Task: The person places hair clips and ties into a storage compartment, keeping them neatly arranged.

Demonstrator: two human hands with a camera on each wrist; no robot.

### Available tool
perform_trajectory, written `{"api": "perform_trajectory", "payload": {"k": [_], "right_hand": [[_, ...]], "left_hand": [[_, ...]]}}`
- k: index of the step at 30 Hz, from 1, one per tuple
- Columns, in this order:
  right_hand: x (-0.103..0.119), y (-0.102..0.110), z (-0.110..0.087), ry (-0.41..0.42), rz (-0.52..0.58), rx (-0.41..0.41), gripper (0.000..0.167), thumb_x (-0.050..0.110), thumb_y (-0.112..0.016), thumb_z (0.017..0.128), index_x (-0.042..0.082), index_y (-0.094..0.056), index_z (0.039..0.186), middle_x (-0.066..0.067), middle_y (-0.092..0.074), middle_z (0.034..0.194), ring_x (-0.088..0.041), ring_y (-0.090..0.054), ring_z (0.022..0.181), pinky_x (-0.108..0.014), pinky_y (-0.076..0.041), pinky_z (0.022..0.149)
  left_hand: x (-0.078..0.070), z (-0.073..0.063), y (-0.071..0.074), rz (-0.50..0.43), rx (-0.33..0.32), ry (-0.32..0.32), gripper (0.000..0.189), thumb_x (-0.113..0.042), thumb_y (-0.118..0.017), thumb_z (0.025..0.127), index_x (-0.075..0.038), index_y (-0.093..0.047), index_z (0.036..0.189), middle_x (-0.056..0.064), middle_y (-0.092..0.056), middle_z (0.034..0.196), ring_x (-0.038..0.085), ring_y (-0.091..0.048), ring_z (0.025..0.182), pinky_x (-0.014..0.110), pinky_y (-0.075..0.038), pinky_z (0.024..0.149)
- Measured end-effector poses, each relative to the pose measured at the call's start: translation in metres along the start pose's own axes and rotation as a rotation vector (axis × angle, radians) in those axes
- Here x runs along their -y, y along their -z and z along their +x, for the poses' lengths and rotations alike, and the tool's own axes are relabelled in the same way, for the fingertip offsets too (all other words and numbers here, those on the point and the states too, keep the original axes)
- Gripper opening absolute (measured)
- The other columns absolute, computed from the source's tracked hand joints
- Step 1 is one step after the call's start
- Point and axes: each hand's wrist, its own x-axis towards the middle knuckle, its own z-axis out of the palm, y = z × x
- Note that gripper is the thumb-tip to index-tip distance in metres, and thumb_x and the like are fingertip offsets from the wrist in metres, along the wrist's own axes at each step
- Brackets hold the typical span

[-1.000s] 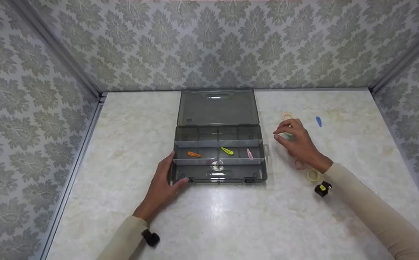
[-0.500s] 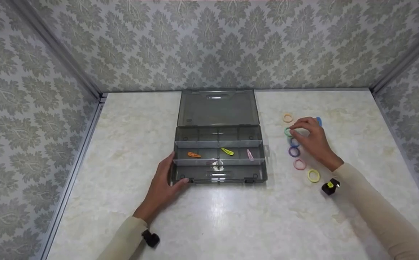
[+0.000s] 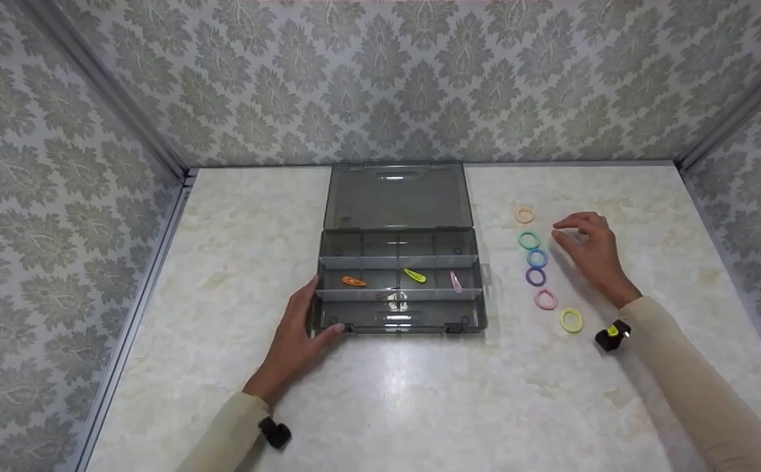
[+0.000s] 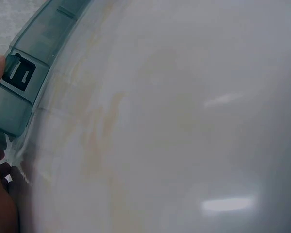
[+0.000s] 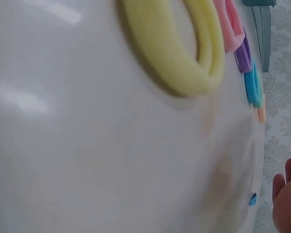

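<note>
A grey see-through compartment box [image 3: 398, 321] lies with its lid laid back. In its middle row are an orange snap hair clip [image 3: 354, 281], a yellow one [image 3: 414, 275] and a pink one [image 3: 456, 282]. My left hand [image 3: 293, 335] holds the front left corner, thumb on the front rim by a latch [image 4: 19, 72], fingers along the side. Right of the hair ties, my right hand [image 3: 593, 252] hovers with thumb and forefinger tips close together and nothing seen between them. A small blue hair clip [image 5: 252, 199] lies on the table, hidden by this hand in the head view.
Right of the box, a loose column of hair ties runs from peach [image 3: 525, 215] through green [image 3: 529, 240], blue [image 3: 537, 257], purple [image 3: 536, 276] and pink [image 3: 546, 299] to yellow [image 3: 571, 320]. Patterned walls border the marbled table [image 3: 393, 400] at the back and sides.
The right hand has moved rightward, away from the green hair tie, uncovering the column of ties and covering the blue clip. My left hand stays on the box.
</note>
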Motion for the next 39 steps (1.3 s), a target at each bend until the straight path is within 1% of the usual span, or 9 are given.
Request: {"api": "perform_trajectory", "payload": {"k": [5, 9, 12, 19, 25, 28, 33, 35, 39], "right_hand": [[-0.008, 0.007, 0.000, -0.048, -0.003, -0.028, 0.020, 0.013, -0.077, 0.106, -0.001, -0.080, 0.119, -0.015, -0.064, 0.126, -0.013, -0.049, 0.119, -0.029, -0.039, 0.102], [-0.013, 0.011, 0.001, -0.102, -0.025, -0.042, 0.024, 0.017, -0.076, 0.107, -0.001, -0.080, 0.123, -0.016, -0.062, 0.128, -0.026, -0.051, 0.121, -0.031, -0.039, 0.099], [-0.017, 0.014, 0.002, -0.136, -0.043, -0.049, 0.027, 0.019, -0.075, 0.108, -0.001, -0.078, 0.126, -0.017, -0.061, 0.129, -0.032, -0.052, 0.124, -0.034, -0.040, 0.100], [-0.024, 0.019, 0.001, -0.215, -0.070, -0.075, 0.034, 0.026, -0.072, 0.109, 0.000, -0.076, 0.131, -0.016, -0.060, 0.133, -0.026, -0.050, 0.125, -0.033, -0.040, 0.100], [-0.027, 0.020, 0.000, -0.293, -0.004, -0.114, 0.037, 0.033, -0.072, 0.107, 0.004, -0.077, 0.130, -0.009, -0.057, 0.133, -0.021, -0.053, 0.124, -0.036, -0.046, 0.101], [-0.029, 0.019, 0.002, -0.334, -0.024, -0.136, 0.039, 0.037, -0.070, 0.107, 0.007, -0.078, 0.131, -0.008, -0.057, 0.136, -0.021, -0.054, 0.124, -0.037, -0.049, 0.102], [-0.032, 0.017, 0.010, -0.358, -0.069, -0.168, 0.040, 0.034, -0.069, 0.106, 0.006, -0.078, 0.132, -0.012, -0.066, 0.135, -0.022, -0.063, 0.117, -0.035, -0.052, 0.098], [-0.033, 0.015, 0.011, -0.374, -0.080, -0.170, 0.042, 0.035, -0.069, 0.106, 0.004, -0.076, 0.134, -0.014, -0.066, 0.137, -0.024, -0.063, 0.120, -0.038, -0.053, 0.101], [-0.033, 0.012, 0.012, -0.432, -0.089, -0.157, 0.050, 0.043, -0.068, 0.107, 0.005, -0.072, 0.139, -0.014, -0.057, 0.145, -0.027, -0.052, 0.135, -0.045, -0.048, 0.113]], "left_hand": [[-0.001, 0.000, 0.000, -0.011, -0.008, -0.020, 0.104, -0.046, -0.085, 0.098, -0.015, -0.024, 0.177, 0.017, -0.034, 0.175, 0.037, -0.034, 0.162, 0.059, -0.032, 0.129], [-0.001, 0.000, 0.000, -0.008, -0.004, -0.017, 0.103, -0.047, -0.083, 0.099, -0.015, -0.024, 0.177, 0.017, -0.034, 0.175, 0.036, -0.033, 0.163, 0.058, -0.031, 0.130], [0.000, 0.001, 0.000, -0.015, -0.002, -0.017, 0.103, -0.048, -0.084, 0.099, -0.016, -0.024, 0.177, 0.016, -0.034, 0.175, 0.035, -0.033, 0.163, 0.056, -0.030, 0.131], [-0.001, 0.001, 0.001, -0.015, 0.006, 0.004, 0.104, -0.047, -0.084, 0.098, -0.017, -0.024, 0.177, 0.014, -0.035, 0.175, 0.033, -0.032, 0.164, 0.054, -0.029, 0.132], [-0.002, 0.000, 0.001, -0.015, 0.015, 0.023, 0.104, -0.050, -0.083, 0.099, -0.020, -0.022, 0.178, 0.013, -0.033, 0.176, 0.032, -0.031, 0.164, 0.054, -0.029, 0.132], [-0.001, 0.000, 0.001, -0.018, 0.014, 0.022, 0.104, -0.049, -0.083, 0.099, -0.021, -0.022, 0.178, 0.012, -0.033, 0.176, 0.031, -0.031, 0.164, 0.054, -0.029, 0.132], [-0.001, 0.001, 0.000, -0.012, 0.000, -0.012, 0.105, -0.043, -0.086, 0.098, -0.016, -0.023, 0.177, 0.015, -0.035, 0.175, 0.033, -0.033, 0.163, 0.056, -0.030, 0.131], [-0.001, 0.001, 0.000, -0.010, -0.005, -0.025, 0.105, -0.042, -0.087, 0.097, -0.014, -0.024, 0.177, 0.016, -0.035, 0.175, 0.035, -0.033, 0.163, 0.056, -0.030, 0.131], [-0.001, 0.001, 0.000, -0.003, -0.006, -0.025, 0.105, -0.042, -0.087, 0.097, -0.013, -0.024, 0.177, 0.016, -0.035, 0.175, 0.035, -0.034, 0.163, 0.056, -0.030, 0.131]]}}
